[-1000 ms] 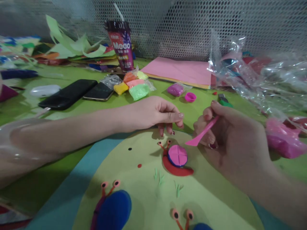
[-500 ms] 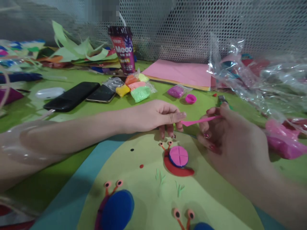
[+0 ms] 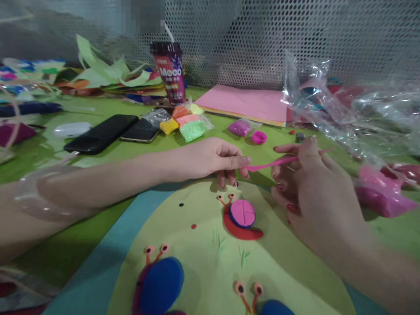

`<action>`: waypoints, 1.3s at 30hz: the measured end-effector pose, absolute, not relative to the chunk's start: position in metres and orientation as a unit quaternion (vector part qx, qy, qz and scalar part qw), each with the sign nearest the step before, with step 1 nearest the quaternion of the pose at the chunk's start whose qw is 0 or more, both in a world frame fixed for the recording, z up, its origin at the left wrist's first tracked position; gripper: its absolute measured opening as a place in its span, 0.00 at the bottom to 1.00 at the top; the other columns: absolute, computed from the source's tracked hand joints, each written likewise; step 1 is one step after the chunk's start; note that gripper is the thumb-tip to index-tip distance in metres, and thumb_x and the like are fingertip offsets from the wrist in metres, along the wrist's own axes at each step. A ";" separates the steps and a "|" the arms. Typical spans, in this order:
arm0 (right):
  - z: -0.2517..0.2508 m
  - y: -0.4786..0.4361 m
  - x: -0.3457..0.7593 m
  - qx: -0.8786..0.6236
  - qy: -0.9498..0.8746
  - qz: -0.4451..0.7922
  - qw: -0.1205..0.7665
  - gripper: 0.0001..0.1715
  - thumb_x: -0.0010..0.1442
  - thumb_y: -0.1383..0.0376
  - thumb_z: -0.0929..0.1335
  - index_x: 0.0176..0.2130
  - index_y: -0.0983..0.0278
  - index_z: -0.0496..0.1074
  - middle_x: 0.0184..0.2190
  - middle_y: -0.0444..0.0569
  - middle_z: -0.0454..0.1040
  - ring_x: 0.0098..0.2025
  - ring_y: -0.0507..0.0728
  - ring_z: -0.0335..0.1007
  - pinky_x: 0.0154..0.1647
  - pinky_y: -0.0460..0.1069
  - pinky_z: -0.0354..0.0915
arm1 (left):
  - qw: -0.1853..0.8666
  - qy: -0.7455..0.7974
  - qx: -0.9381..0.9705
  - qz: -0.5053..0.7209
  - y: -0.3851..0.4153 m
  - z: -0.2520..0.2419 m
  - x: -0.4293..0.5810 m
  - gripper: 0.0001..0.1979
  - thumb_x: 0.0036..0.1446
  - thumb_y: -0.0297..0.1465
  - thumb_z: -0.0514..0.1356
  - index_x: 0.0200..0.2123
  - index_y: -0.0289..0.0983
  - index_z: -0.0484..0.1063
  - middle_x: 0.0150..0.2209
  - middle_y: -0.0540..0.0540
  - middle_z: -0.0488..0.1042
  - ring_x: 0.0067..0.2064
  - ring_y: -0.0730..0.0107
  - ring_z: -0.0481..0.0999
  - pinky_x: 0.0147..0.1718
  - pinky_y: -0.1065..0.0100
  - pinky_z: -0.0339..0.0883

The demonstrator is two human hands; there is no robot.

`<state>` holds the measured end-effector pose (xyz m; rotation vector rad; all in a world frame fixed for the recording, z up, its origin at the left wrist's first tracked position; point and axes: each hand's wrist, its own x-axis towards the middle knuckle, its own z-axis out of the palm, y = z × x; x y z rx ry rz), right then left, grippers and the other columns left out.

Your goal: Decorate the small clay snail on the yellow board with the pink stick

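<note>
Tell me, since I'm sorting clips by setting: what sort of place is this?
Probably a craft table, though the wider room is unclear. The signs: a red-bodied snail figure on a paper scene, bags of what looks like modelling clay, and stacked coloured paper.

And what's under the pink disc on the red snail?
A blue layer shows along the edge of the pink disc, with the red body curving past it. Whatever lies beneath the middle is covered.
</note>
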<state>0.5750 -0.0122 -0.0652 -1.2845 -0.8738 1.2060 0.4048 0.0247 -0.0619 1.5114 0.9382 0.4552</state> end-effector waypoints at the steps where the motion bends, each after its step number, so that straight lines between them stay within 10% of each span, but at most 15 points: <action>1: -0.065 -0.013 0.576 -0.546 -0.383 0.498 0.554 0.14 0.61 0.54 0.63 0.28 0.59 0.68 0.17 0.41 0.64 0.14 0.48 0.56 0.09 0.42 0.52 | 0.603 0.408 0.656 0.198 0.025 -0.062 0.405 0.11 0.56 0.36 0.59 0.27 0.34 0.71 0.22 0.52 0.70 0.23 0.78 0.70 0.24 0.76 0.65; 39: -0.062 -0.026 0.584 -0.443 -0.537 0.466 0.546 0.25 0.61 0.53 0.63 0.18 0.62 0.61 0.13 0.40 0.57 0.14 0.48 0.49 0.10 0.44 0.44 | 0.551 0.443 0.687 0.164 0.026 -0.062 0.408 0.05 0.57 0.29 0.56 0.33 0.33 0.69 0.23 0.53 0.72 0.24 0.77 0.73 0.25 0.76 0.65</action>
